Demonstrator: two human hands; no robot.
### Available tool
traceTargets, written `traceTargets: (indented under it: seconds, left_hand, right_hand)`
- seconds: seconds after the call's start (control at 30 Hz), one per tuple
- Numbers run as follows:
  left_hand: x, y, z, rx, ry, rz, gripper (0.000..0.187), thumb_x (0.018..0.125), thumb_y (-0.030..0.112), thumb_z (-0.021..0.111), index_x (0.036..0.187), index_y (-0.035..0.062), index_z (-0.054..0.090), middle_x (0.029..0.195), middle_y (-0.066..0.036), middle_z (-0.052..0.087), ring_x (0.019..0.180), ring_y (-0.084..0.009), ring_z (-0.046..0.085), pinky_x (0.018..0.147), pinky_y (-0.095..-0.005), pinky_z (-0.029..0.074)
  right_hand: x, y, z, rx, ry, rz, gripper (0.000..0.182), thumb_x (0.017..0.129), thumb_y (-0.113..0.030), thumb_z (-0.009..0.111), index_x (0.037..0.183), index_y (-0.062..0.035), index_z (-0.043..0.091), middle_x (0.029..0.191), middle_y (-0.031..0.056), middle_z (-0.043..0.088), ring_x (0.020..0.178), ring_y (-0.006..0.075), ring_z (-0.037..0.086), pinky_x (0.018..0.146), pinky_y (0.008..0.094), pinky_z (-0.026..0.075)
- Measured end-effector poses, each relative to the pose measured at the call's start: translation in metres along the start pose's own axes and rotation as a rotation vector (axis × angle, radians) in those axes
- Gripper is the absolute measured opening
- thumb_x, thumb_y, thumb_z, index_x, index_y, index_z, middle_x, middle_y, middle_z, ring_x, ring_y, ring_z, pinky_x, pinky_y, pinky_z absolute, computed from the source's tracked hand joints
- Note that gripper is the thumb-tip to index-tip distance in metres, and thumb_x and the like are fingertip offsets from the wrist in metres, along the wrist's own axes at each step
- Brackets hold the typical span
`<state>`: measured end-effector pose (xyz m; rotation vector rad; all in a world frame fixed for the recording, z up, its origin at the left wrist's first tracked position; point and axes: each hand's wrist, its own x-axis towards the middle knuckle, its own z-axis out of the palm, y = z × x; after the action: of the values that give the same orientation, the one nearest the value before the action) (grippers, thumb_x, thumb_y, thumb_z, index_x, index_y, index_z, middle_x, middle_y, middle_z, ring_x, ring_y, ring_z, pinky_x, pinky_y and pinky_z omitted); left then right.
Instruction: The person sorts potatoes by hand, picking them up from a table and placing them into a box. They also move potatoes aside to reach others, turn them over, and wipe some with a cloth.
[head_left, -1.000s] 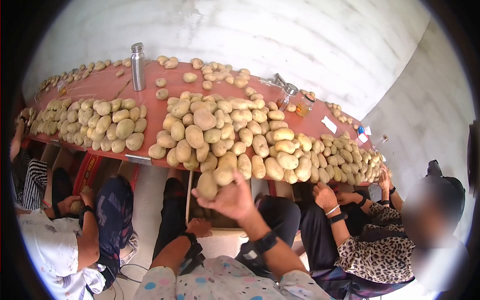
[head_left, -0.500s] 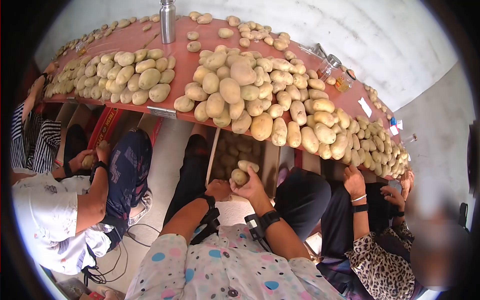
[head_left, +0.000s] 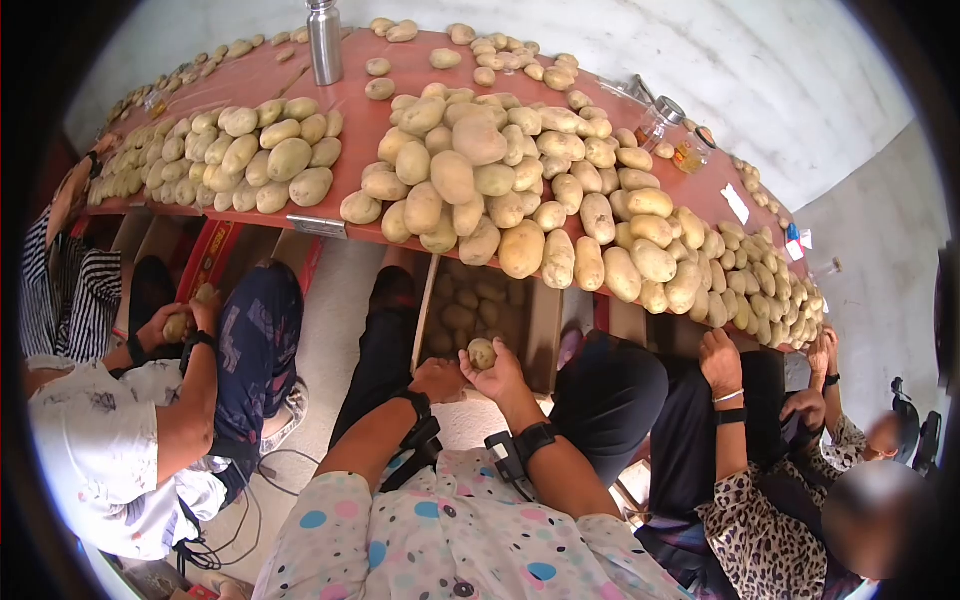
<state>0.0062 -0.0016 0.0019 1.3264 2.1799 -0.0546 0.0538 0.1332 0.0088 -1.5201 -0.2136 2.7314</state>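
My right hand (head_left: pixel 497 374) is turned palm up with its fingers curled round a potato (head_left: pixel 481 353). Right beside it, my left hand (head_left: pixel 438 380) is closed, back up, at the near end of an open box (head_left: pixel 546 335). Whatever my left fingers may hold is hidden. Inside the box, between my knees and under the table edge, lie several potatoes (head_left: pixel 460 317) in shadow. A big heap of potatoes (head_left: pixel 452 178) rises on the red table (head_left: pixel 365 130) in front of me.
Another potato pile (head_left: pixel 240 155) is on the table's left part. A steel bottle (head_left: pixel 325 45) and glass jars (head_left: pixel 660 120) stand farther back. One person sits on my left with a potato (head_left: pixel 177 327) in hand; other people sit on my right, hands by the table edge.
Half a second ago my right hand held two potatoes; now only one is in it. My left hand has hardly moved. The people on my right have shifted slightly.
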Motion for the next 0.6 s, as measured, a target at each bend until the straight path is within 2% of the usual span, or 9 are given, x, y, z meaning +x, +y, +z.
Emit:
traceTargets:
  seconds: [0.13, 0.23, 0.3, 0.33, 0.4, 0.43, 0.5, 0.53, 0.6]
  left_hand:
    - [-0.004, 0.004, -0.009, -0.032, -0.023, 0.002, 0.050, 0.082, 0.042, 0.065, 0.114, 0.0036, 0.066, 0.115, -0.019, 0.064, 0.108, -0.0351, 0.062, 0.094, -0.0426, 0.047]
    - [-0.006, 0.005, -0.011, 0.002, -0.005, 0.002, 0.047, 0.082, 0.042, 0.064, 0.110, 0.0051, 0.068, 0.112, -0.018, 0.066, 0.108, -0.0338, 0.062, 0.094, -0.0427, 0.047]
    - [0.000, 0.003, -0.001, 0.014, 0.007, -0.003, 0.045, 0.082, 0.042, 0.064, 0.108, 0.0061, 0.069, 0.111, -0.017, 0.066, 0.108, -0.0332, 0.062, 0.094, -0.0424, 0.047]
    - [0.002, 0.002, 0.002, 0.027, 0.017, -0.006, 0.043, 0.083, 0.042, 0.064, 0.107, 0.0071, 0.070, 0.110, -0.016, 0.067, 0.107, -0.0326, 0.063, 0.094, -0.0422, 0.047]
    - [0.004, 0.000, 0.007, 0.034, 0.042, 0.005, 0.039, 0.082, 0.040, 0.065, 0.103, 0.0082, 0.071, 0.108, -0.014, 0.067, 0.106, -0.0306, 0.063, 0.090, -0.0413, 0.049]
    - [0.004, 0.000, 0.008, 0.040, 0.068, 0.014, 0.035, 0.081, 0.038, 0.066, 0.100, 0.0094, 0.071, 0.106, -0.012, 0.067, 0.104, -0.0285, 0.063, 0.086, -0.0404, 0.050]
    - [0.004, -0.001, 0.008, 0.042, 0.063, 0.027, 0.035, 0.081, 0.038, 0.065, 0.100, 0.0097, 0.071, 0.105, -0.012, 0.067, 0.102, -0.0290, 0.064, 0.085, -0.0407, 0.050]
    - [0.003, -0.001, 0.007, 0.046, 0.057, 0.039, 0.036, 0.081, 0.039, 0.064, 0.101, 0.0099, 0.071, 0.104, -0.011, 0.068, 0.100, -0.0294, 0.065, 0.084, -0.0409, 0.050]
    - [0.004, -0.003, 0.012, 0.073, 0.060, 0.038, 0.036, 0.082, 0.041, 0.062, 0.100, 0.0110, 0.071, 0.105, -0.012, 0.068, 0.102, -0.0285, 0.064, 0.087, -0.0404, 0.049]
  right_hand:
    - [-0.001, -0.005, -0.001, 0.001, 0.005, -0.031, 0.039, 0.100, -0.038, 0.048, 0.118, -0.0034, 0.047, 0.117, 0.0195, 0.052, 0.107, 0.0396, 0.054, 0.089, 0.0500, 0.052]
    - [-0.005, -0.011, 0.003, 0.115, -0.060, 0.013, 0.043, 0.101, -0.041, 0.045, 0.121, -0.0038, 0.047, 0.119, 0.0194, 0.051, 0.111, 0.0381, 0.054, 0.092, 0.0500, 0.051]
    - [-0.015, -0.013, 0.010, -0.011, -0.211, -0.177, 0.043, 0.101, -0.040, 0.045, 0.127, -0.0069, 0.044, 0.124, 0.0152, 0.051, 0.114, 0.0369, 0.056, 0.095, 0.0522, 0.048]
    - [-0.022, -0.013, 0.015, -0.011, -0.210, -0.178, 0.043, 0.101, -0.040, 0.045, 0.127, -0.0069, 0.044, 0.124, 0.0152, 0.051, 0.114, 0.0369, 0.056, 0.095, 0.0522, 0.048]
    - [-0.033, -0.013, 0.021, -0.224, -0.258, -0.328, 0.038, 0.101, -0.036, 0.046, 0.130, -0.0121, 0.045, 0.124, 0.0095, 0.054, 0.110, 0.0291, 0.058, 0.090, 0.0469, 0.048]
    - [-0.032, -0.013, 0.019, -0.225, -0.257, -0.330, 0.038, 0.101, -0.036, 0.046, 0.130, -0.0121, 0.045, 0.124, 0.0095, 0.054, 0.110, 0.0291, 0.058, 0.090, 0.0469, 0.048]
    - [-0.027, -0.008, 0.015, -0.472, -0.176, -0.372, 0.038, 0.099, -0.036, 0.051, 0.128, -0.0123, 0.050, 0.116, 0.0057, 0.060, 0.104, 0.0228, 0.058, 0.086, 0.0442, 0.047]
    - [-0.025, -0.002, 0.010, -0.473, -0.176, -0.372, 0.038, 0.099, -0.036, 0.051, 0.128, -0.0123, 0.050, 0.116, 0.0057, 0.060, 0.104, 0.0228, 0.058, 0.086, 0.0442, 0.047]
    - [-0.024, 0.010, 0.005, -0.697, -0.129, -0.310, 0.029, 0.097, -0.031, 0.053, 0.120, -0.0137, 0.057, 0.106, 0.0022, 0.064, 0.096, 0.0170, 0.060, 0.080, 0.0387, 0.048]
